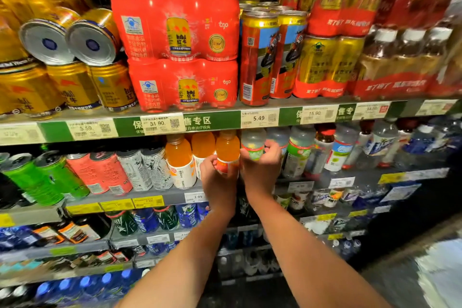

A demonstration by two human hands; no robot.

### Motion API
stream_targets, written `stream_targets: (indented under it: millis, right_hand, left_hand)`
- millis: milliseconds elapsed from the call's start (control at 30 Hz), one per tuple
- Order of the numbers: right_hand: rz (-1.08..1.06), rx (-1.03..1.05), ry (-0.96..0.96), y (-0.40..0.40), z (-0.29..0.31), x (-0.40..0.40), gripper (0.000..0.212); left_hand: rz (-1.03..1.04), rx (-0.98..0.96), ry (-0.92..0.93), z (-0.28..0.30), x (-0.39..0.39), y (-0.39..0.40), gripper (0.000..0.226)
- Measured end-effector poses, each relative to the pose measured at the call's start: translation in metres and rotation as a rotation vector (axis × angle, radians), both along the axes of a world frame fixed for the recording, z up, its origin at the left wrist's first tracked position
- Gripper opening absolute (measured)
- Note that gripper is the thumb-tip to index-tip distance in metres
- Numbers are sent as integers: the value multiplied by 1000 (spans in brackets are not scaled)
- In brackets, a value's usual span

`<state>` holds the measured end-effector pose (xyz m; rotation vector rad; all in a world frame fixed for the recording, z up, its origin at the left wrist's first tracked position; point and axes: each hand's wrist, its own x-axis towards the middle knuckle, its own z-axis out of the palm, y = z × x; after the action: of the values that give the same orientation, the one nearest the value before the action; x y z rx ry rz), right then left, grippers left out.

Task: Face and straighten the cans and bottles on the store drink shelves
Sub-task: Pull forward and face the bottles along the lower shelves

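The orange bottle [227, 150] stands upright at the front edge of the second shelf [160, 199], long axis vertical, filled with orange drink; which way its label faces is hidden by the fingers. The left hand [217, 177] curls round its lower body. Just beside it, the right hand [261, 167] grips a clear bottle [252, 144] with a green label, also upright, holding pale liquid. Two more orange bottles [178, 160] stand upright to the left.
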<state>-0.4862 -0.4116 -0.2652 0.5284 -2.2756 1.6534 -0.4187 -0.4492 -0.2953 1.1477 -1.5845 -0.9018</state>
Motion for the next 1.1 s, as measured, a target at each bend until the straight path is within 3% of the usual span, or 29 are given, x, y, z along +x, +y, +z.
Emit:
stream_targets:
  millis: [133, 233, 433, 633, 767, 900, 1100]
  right_hand:
    - [4, 8, -76, 5, -8, 11, 35]
    - [25, 148, -104, 15, -23, 15, 38]
    - [25, 65, -209, 30, -19, 16, 43]
    - [22, 10, -164, 49, -20, -7, 43]
    - [9, -84, -157, 67, -13, -34, 62]
    - [49, -105, -59, 86, -4, -64, 66]
    - [222, 7, 62, 103, -4, -97, 76]
  left_hand:
    - [-69, 23, 7, 0, 9, -5, 48]
    - [-94, 53, -4, -8, 12, -7, 50]
    - [-94, 25, -8, -14, 12, -4, 39]
    - [-75, 52, 59, -11, 2, 13, 24]
    - [-77, -71, 67, -4, -15, 35, 33]
    - [-69, 90, 102, 3, -43, 55, 48]
    - [-5, -7, 76, 3, -70, 79, 41]
